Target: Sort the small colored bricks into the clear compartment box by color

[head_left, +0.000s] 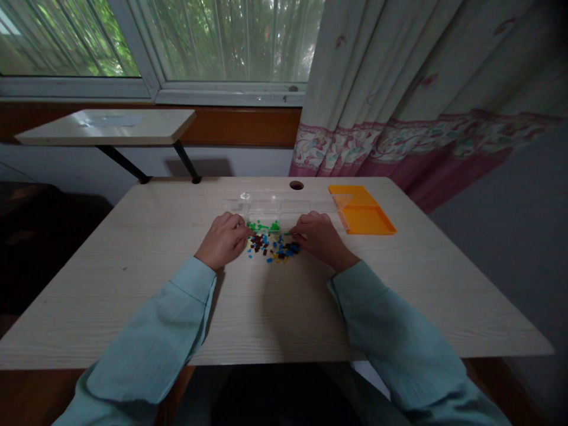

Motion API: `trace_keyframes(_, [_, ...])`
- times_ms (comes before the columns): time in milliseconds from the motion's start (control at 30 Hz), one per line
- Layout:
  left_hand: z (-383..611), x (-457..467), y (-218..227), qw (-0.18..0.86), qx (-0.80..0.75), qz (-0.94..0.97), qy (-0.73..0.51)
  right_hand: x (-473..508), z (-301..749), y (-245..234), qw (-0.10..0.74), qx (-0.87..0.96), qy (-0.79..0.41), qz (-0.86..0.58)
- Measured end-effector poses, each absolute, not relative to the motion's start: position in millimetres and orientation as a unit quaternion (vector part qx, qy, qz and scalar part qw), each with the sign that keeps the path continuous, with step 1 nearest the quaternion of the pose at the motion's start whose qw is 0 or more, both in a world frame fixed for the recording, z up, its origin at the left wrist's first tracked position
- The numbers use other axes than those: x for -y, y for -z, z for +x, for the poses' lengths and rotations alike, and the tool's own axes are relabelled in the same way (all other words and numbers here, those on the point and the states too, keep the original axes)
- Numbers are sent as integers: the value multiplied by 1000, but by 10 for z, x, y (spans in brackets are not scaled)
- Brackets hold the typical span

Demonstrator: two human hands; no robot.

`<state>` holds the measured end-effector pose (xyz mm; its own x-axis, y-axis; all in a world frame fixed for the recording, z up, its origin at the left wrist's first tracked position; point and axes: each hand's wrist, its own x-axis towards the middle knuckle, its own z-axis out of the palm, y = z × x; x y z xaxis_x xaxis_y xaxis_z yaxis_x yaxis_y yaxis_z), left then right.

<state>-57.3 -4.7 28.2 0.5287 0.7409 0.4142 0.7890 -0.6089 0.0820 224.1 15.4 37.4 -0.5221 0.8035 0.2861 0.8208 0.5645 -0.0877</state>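
A pale wood-grain surface (275, 319) spanned the scene, with a white-and-pink floral fabric curtain (377, 71) hanging past its far right side and a white-framed glass window (235, 41) beyond its far edge. A white raised shelf (164, 127) on black legs stood at the far left. Two light teal cloth sleeves (151, 331) reached in from the near side. Across the far middle lay a clear plastic compartment box (295, 207), its right end overlapping, in this view, an orange rectangular plastic tray (366, 218). The left hand (224, 239) was curled narrow by the box's near left part, and the right hand (322, 239) had its fingers drawn together near the box's near right part; whether either gripped anything, I cannot tell. Between them, just on the near side of the box, a loose pile of small blue, brown, black and yellow plastic pieces (290, 248) lay on the surface. Small bright green plastic pieces (275, 226) appeared to sit inside the box, toward its near left.
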Motion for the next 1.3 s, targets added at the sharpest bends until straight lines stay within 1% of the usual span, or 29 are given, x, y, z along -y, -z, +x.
trace_keyframes(267, [-425,81,-238,23,420,-877,230,-152,2188,-372,95,876,17,-473])
trace_keyframes(633, [24,120,-135,14,441,-860,258,-108,2144,-453,69,870,26,-488])
trace_keyframes(900, [244,120,-147,22,473,-847,241,-107,2134,-437,39,865,36,-498])
trace_keyframes(1167, [228,134,-171,27,476,-848,230,-100,2135,-434,66,865,33,-496])
trace_keyframes(1300, [211,148,-189,21,479,-849,224,-106,2145,-428,62,865,33,-496])
